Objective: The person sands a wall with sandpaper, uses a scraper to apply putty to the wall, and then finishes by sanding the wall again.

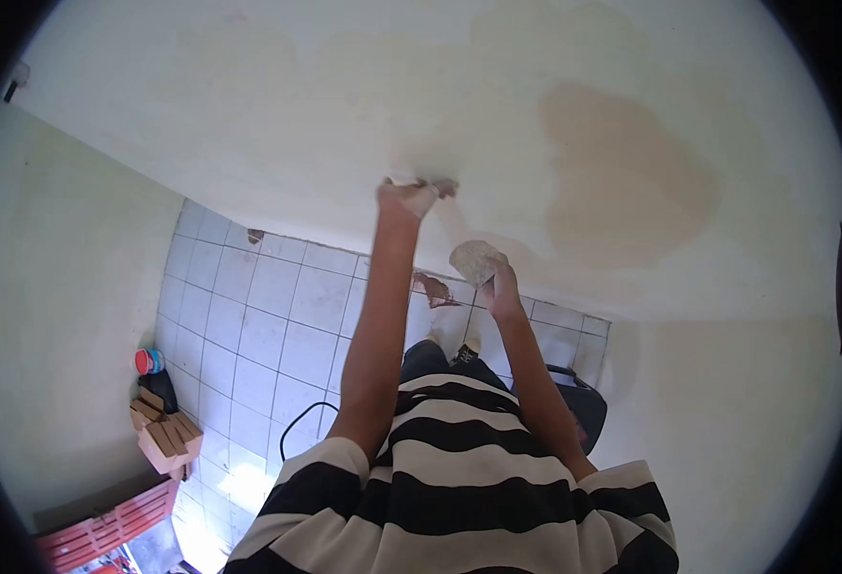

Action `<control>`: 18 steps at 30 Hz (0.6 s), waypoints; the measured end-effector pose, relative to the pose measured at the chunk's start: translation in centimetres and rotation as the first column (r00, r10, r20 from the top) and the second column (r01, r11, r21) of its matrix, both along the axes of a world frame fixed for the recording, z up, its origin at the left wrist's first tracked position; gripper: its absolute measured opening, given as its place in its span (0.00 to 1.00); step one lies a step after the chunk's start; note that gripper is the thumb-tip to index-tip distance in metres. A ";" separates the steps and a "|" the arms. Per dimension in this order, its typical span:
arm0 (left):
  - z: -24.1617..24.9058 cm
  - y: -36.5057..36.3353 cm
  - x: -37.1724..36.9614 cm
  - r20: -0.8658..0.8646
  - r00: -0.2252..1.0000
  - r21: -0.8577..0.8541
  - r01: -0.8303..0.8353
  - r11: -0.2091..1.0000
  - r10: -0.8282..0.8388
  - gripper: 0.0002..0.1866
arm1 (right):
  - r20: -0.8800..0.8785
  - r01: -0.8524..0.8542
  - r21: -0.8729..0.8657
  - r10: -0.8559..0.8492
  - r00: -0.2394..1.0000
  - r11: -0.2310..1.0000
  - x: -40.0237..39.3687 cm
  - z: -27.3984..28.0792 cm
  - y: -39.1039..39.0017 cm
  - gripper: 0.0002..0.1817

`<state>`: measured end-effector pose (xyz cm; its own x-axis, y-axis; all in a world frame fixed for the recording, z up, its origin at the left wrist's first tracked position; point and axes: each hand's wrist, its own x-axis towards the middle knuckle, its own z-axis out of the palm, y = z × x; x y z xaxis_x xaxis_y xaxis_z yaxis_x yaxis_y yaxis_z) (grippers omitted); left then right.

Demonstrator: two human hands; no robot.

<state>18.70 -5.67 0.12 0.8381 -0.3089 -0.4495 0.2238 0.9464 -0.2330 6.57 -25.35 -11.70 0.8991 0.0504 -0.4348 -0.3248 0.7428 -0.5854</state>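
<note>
The one camera sits on the person's head and looks ahead and down, over the shirt [483, 459], at the wall [344, 105] and floor [258, 335]. The left hand [409, 198] and right hand [503, 290] are in the middle, fairly near.

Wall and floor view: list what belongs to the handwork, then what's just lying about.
In use: wall, left hand at it, round pale object in right hand.

Probably just lying about: cardboard boxes, red-topped tub, red slatted piece.
</note>
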 end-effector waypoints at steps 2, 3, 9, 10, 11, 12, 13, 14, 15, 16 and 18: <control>7.7 -0.2 -2.8 -0.058 0.997 -0.018 -0.051 0.999 0.050 0.40 | -0.066 0.066 0.130 -0.057 0.996 0.989 0.5 2.0 1.1 0.20; 10.6 -0.6 -3.8 0.048 0.997 -0.032 -0.065 0.997 0.067 0.40 | -0.127 0.124 0.247 -0.095 0.987 0.961 1.0 2.9 1.6 0.19; 15.9 -2.6 -7.8 0.485 0.874 0.246 -0.101 0.964 -0.032 0.36 | 0.046 0.445 -0.092 -0.443 0.896 0.891 0.6 12.0 5.6 0.18; 15.8 -2.8 -8.3 0.576 0.812 0.360 -0.147 0.921 -0.095 0.35 | 0.049 0.461 -0.092 -0.459 0.887 0.882 0.0 12.4 5.8 0.18; 15.2 -2.2 -8.5 0.580 0.807 0.359 -0.129 0.924 -0.113 0.35 | 0.217 0.479 -0.295 -0.430 0.876 0.827 -0.7 12.7 6.2 0.18; 13.8 -1.2 -8.2 0.662 0.612 0.747 -0.489 0.450 -0.434 0.32 | 0.365 0.506 -0.479 -0.362 0.858 0.718 -0.9 12.8 6.8 0.19; 12.0 0.2 -7.6 0.462 0.494 0.582 -0.795 -0.168 -0.736 0.30 | 0.367 0.525 -0.477 -0.383 0.848 0.704 -0.7 12.9 7.5 0.19; 9.4 1.3 -6.1 0.351 0.441 0.159 -0.898 -0.411 -0.826 0.31 | 0.377 0.494 -0.595 -0.322 0.868 0.634 -0.7 12.7 7.6 0.21; 8.1 2.6 -4.9 0.346 0.408 0.152 -0.913 -0.378 -0.845 0.31 | 0.373 0.457 -0.701 -0.266 0.889 0.547 -0.6 12.8 8.3 0.23; 7.0 3.8 -4.0 0.120 0.460 -0.112 -0.875 -0.472 -0.880 0.32 | 0.374 0.481 -0.695 -0.303 0.877 0.535 -0.1 14.0 9.2 0.23; 3.2 6.4 -1.3 -0.102 0.595 -0.534 -0.709 -0.460 -0.798 0.33 | 0.744 0.769 -0.629 -0.194 0.639 0.118 2.2 17.5 11.0 0.24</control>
<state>17.44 0.74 3.36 0.5468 -0.7017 0.4568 -0.6262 -0.7049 -0.3331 8.75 -14.39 5.80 0.5983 -0.5920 0.5400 0.3436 -0.4193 -0.8403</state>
